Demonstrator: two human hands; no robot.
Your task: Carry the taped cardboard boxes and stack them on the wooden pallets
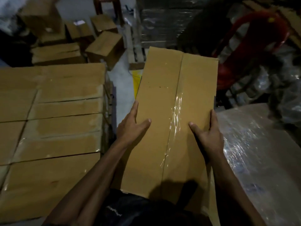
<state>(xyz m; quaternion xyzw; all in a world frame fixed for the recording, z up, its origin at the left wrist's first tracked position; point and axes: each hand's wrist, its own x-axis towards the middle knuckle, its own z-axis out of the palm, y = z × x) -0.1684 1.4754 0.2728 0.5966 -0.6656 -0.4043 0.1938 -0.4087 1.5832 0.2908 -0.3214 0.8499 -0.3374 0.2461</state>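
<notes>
Two hands hold one long taped cardboard box (172, 111) out in front of the person, above the floor. The left hand (130, 126) clasps its left edge, thumb lying on the top face and fingers down the side; the right hand (208, 132) clasps the right edge the same way. Clear tape runs along the box's top seam. To the left sits a stack of taped boxes (53, 115), packed edge to edge. Loose boxes (104, 48) lie beyond, and a plastic-wrapped bundle (260, 152) sits at right
</notes>
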